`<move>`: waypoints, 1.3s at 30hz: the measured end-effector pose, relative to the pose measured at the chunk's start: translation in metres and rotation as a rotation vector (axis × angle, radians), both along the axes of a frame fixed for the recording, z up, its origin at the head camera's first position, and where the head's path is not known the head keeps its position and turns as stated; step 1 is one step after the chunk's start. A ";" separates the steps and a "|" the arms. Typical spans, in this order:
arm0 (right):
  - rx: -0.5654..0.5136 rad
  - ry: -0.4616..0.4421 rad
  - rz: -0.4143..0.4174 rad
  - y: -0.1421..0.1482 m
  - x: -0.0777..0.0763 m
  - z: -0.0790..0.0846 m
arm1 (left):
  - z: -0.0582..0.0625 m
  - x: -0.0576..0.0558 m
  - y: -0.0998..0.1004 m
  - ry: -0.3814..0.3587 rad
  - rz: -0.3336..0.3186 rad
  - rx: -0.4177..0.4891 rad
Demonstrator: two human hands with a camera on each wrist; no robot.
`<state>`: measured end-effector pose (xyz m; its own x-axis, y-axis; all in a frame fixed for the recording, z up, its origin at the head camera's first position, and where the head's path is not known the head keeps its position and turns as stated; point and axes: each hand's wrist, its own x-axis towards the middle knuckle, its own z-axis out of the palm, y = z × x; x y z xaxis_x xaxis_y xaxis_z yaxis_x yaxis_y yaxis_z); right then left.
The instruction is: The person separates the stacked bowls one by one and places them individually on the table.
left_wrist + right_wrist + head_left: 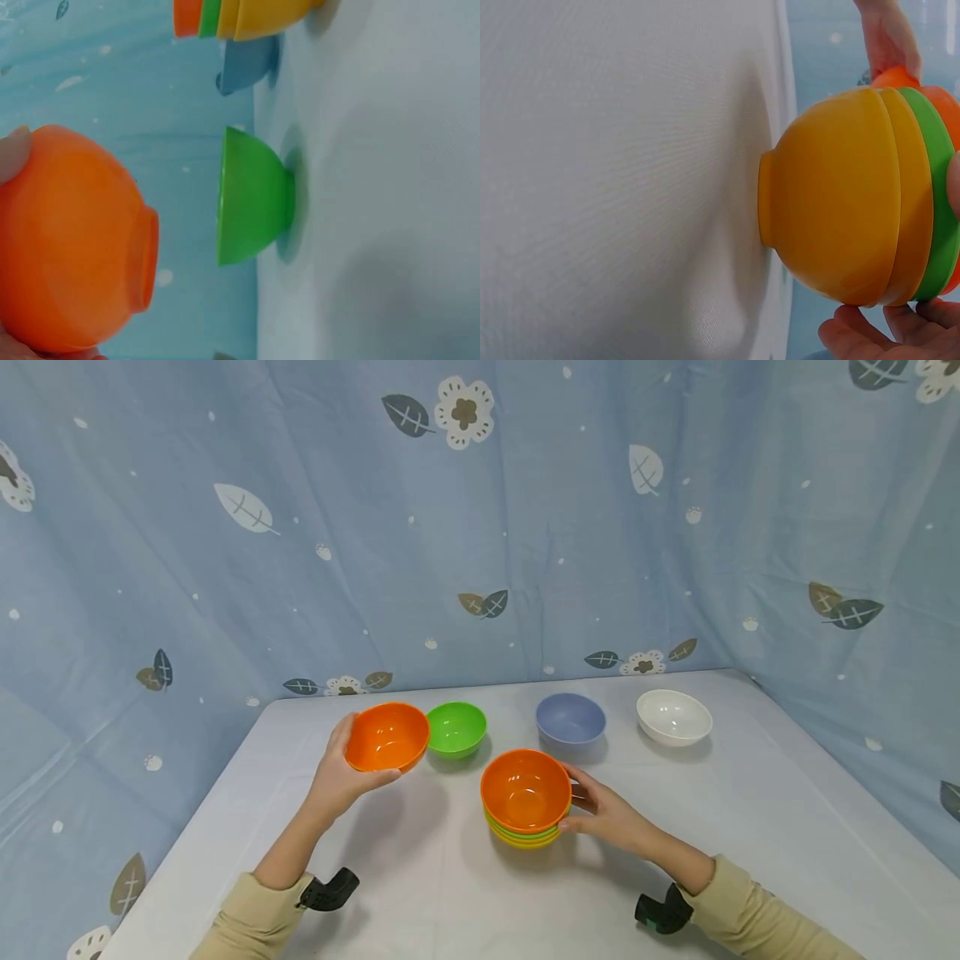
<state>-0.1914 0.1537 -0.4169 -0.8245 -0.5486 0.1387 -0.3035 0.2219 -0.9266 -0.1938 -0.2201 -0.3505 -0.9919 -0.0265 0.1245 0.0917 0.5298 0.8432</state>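
My left hand point(336, 779) holds an orange bowl point(388, 737) up off the table, thumb along its near side and fingers round its far left side. In the left wrist view that bowl's underside and foot ring show. My right hand point(617, 814) grips the right side of a nested stack of bowls, its thumb in front and fingers behind. On top of the stack is another orange bowl point(525, 793); below it come a green bowl point(930, 195) and two yellow bowls point(840, 195). The lowest yellow foot is close to the tabletop.
Along the back of the white-covered table point(442, 893) stand a green bowl point(456, 731), a blue bowl point(570, 720) and a white bowl point(673, 718). The green one is just right of the held orange bowl. A blue patterned curtain point(412, 543) hangs behind.
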 end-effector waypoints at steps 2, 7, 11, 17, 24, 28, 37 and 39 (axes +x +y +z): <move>0.001 -0.004 -0.005 0.000 0.000 0.000 | -0.002 -0.001 -0.002 -0.001 0.004 -0.010; 0.005 -0.003 -0.007 0.000 0.000 0.000 | -0.005 -0.004 -0.008 -0.019 0.027 -0.031; 0.009 -0.001 -0.005 0.000 0.000 0.001 | -0.007 -0.007 -0.013 -0.028 0.049 -0.031; 0.013 -0.006 -0.010 0.000 0.001 0.004 | -0.007 -0.009 -0.019 -0.028 0.063 -0.019; 0.020 -0.017 -0.017 -0.001 0.001 0.004 | -0.011 -0.014 -0.025 -0.055 0.090 0.034; 0.015 -0.025 -0.015 -0.001 0.001 0.005 | -0.014 -0.017 -0.028 -0.042 0.109 0.048; 0.010 -0.029 -0.011 -0.001 0.002 0.005 | -0.017 -0.022 -0.032 -0.057 0.146 0.055; 0.009 -0.030 -0.009 -0.001 0.003 0.005 | -0.020 -0.024 -0.033 -0.064 0.156 0.050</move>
